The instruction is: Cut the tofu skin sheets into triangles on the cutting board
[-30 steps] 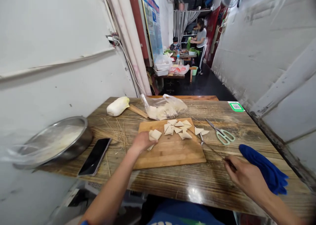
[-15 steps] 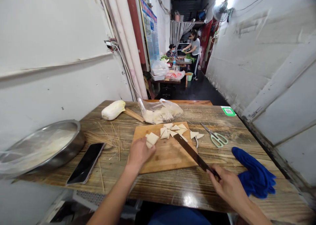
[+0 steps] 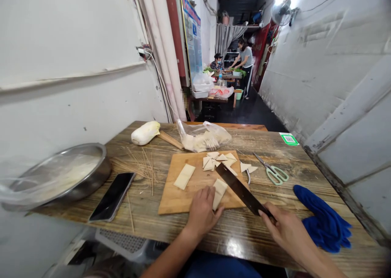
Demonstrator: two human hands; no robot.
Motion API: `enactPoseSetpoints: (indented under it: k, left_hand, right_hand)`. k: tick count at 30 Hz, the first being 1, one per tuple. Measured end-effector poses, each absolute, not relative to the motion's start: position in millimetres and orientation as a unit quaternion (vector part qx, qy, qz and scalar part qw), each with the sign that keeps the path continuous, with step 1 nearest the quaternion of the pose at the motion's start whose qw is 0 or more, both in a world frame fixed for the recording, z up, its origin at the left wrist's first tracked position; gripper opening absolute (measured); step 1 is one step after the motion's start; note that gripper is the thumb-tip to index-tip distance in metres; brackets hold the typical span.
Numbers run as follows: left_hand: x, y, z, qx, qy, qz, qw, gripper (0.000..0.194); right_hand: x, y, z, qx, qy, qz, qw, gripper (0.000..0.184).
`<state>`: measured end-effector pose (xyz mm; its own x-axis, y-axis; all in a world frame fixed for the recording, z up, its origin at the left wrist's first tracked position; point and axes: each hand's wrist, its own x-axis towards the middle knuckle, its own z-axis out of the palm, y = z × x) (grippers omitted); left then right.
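Note:
My right hand is wrapped round the handle of a kitchen knife, its dark blade slanting over the right side of a wooden cutting board. With bent fingers and thumb, my left hand holds a pale rectangular slab that looks like tofu sheet on the front right of the board, left of the blade. Another pale rectangular slab lies flat on the board's left part. Several cut triangles are heaped at the back, and a few triangles lie just off the right edge.
Scissors and blue gloves lie to the right. At the left are a phone, thin wooden skewers and a metal basin. Behind the board sit a cabbage and a plastic bag. Two people work farther back.
My left hand has moved right and toward me, from the board's left part to the slab near the knife. One slab now lies free on the left. The knife stays in my right hand.

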<state>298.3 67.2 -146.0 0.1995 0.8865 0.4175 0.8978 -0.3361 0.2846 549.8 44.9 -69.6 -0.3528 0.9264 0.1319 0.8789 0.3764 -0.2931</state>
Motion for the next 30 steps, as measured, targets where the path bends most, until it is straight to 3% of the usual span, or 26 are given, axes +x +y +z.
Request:
enactPoseSetpoints:
  k: [5,16,24,30]
  left_hand:
    - [286,58,-160,-0.805,-0.505,-0.310,0.030,0.032]
    - [278,57,-172,-0.815,-0.447,-0.366,0.043,0.028]
    - [283,55,-167,-0.799,-0.464,-0.382,0.018,0.027]
    - [284,55,-167,-0.796,-0.467,-0.385,0.018,0.027]
  right_hand:
    - [549,49,-65,-0.553,-0.823,0.077,0.105,0.031]
    - [541,46,-56,-0.532,-0.844,0.061,-0.029,0.031]
    - [542,53,-49,-0.481,-0.875,0.043,-0.040,0.028]
    - [539,60,-39,-0.473,-0.876,0.021,-0.097,0.026]
